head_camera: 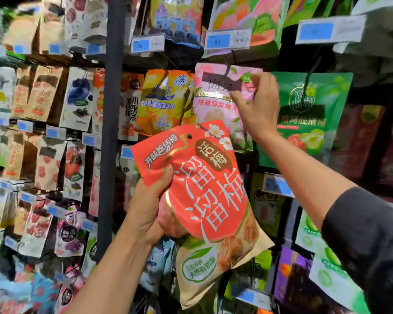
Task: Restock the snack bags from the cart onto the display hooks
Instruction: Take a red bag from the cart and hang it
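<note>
Red snack bag tilts in the left hand, gripped at its edge (thumb on the front), while the right hand pinches the pink bag hanging on its hook.

My left hand grips a red snack bag by its left edge, tilted, in front of the display. My right hand reaches up and pinches the pink bag hanging on a hook, between an orange bag and a green bag. Blue price tags line the rails.
</note>
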Tool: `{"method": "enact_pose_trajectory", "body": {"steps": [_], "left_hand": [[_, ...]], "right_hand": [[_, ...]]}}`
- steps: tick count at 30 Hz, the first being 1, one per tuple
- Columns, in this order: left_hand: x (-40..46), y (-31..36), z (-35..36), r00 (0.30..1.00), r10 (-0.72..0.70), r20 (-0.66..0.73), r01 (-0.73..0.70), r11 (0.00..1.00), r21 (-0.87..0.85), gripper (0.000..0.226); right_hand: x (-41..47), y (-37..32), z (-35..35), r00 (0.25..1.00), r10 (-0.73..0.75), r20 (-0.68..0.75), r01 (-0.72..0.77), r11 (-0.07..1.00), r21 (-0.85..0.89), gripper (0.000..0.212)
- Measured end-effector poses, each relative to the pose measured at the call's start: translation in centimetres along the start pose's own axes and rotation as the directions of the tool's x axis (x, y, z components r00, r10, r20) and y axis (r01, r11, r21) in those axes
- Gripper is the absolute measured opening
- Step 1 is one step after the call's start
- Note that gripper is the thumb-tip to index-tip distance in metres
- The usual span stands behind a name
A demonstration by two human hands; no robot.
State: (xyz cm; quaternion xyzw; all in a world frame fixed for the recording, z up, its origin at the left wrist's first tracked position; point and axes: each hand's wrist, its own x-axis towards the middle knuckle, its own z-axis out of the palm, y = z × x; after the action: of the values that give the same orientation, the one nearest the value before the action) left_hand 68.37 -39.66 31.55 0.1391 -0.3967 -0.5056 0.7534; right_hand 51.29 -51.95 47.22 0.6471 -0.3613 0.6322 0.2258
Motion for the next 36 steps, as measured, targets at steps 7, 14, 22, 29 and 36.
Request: {"method": "enact_pose_trajectory", "body": {"steps": [7, 14, 22, 29, 36], "left_hand": [[-1.1, -4.6, 2.7, 0.971, -0.172, 0.169, 0.180, 0.983, -0.034, 0.031], [-3.8, -12.2, 9.4, 0.827, -0.385, 0.410, 0.429, 0.903, -0.017, 0.036], [-8.0, -18.9, 17.3, 0.736, -0.455, 0.501, 0.475, 0.875, 0.097, 0.021], [-12.1, -26.5, 22.5, 0.780, -0.406, 0.476, 0.249, 0.900, 0.358, 0.025], [-14.2, -32.6, 25.3, 0.829, -0.235, 0.508, -0.029, 0.888, 0.459, 0.049]], "right_hand": [[-12.8, 0.6, -10.3, 0.682, 0.506, 0.528, -0.723, 0.578, 0.379, 0.028], [-18.0, 4.7, -21.5, 0.585, 0.720, 0.374, -0.807, 0.472, 0.356, 0.019], [-21.1, 9.5, -32.2, 0.622, 0.770, 0.142, -0.769, 0.566, 0.297, 0.038], [-26.6, 15.0, -39.5, 0.616, 0.785, -0.070, -0.753, 0.612, 0.241, 0.013], [-28.8, 21.8, -44.4, 0.579, 0.811, -0.078, -0.779, 0.579, 0.242, 0.015]]}}
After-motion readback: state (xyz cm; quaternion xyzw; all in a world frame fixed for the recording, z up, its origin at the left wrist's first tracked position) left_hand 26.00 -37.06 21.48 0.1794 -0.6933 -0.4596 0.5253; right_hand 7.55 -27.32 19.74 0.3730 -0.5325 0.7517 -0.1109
